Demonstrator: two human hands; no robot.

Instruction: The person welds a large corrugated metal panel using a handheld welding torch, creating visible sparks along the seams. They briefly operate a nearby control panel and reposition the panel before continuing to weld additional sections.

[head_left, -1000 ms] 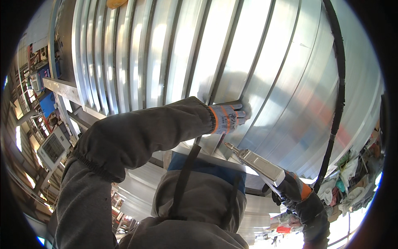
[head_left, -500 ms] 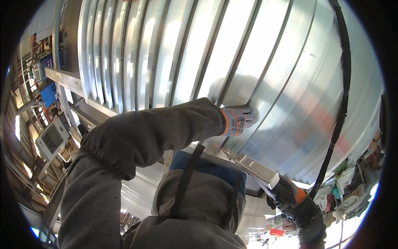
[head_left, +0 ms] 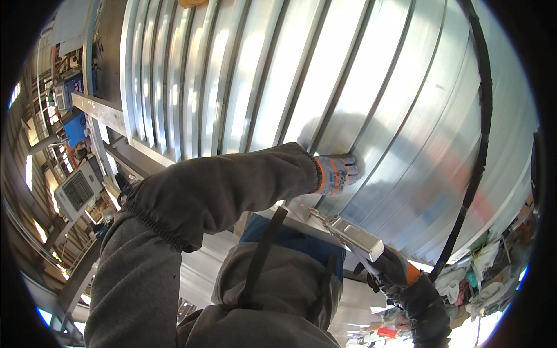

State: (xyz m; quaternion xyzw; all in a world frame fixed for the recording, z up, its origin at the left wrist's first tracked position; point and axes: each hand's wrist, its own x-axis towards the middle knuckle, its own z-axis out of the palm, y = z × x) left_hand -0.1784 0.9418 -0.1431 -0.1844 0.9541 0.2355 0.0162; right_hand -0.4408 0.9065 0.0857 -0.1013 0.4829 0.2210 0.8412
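Note:
My left hand [head_left: 337, 174], in a grey glove with orange bands, lies on a shiny ribbed metal panel [head_left: 354, 139]. Its fingers are stretched out and partly bunched, with nothing visible in them. On the right, my right hand [head_left: 394, 268], in a dark glove with an orange cuff, is closed around what looks like a handheld laser welding gun [head_left: 355, 236]. The gun has a silver boxy body and a thin nozzle pointing up and left, close to the panel's near edge. A small red light dot [head_left: 302, 205] shows just left of the nozzle tip.
A thick black cable [head_left: 483, 139] runs down across the panel's right side. Piled scraps and bags [head_left: 481, 278] lie at the lower right. A metal frame beam [head_left: 98, 110] and a white boxed unit with a grille [head_left: 78, 190] stand at the left.
The view has shifted slightly, so the panel and my left arm appear a little farther right and lower. The gun has moved slightly left in view. A tan rounded thing now shows at the top edge.

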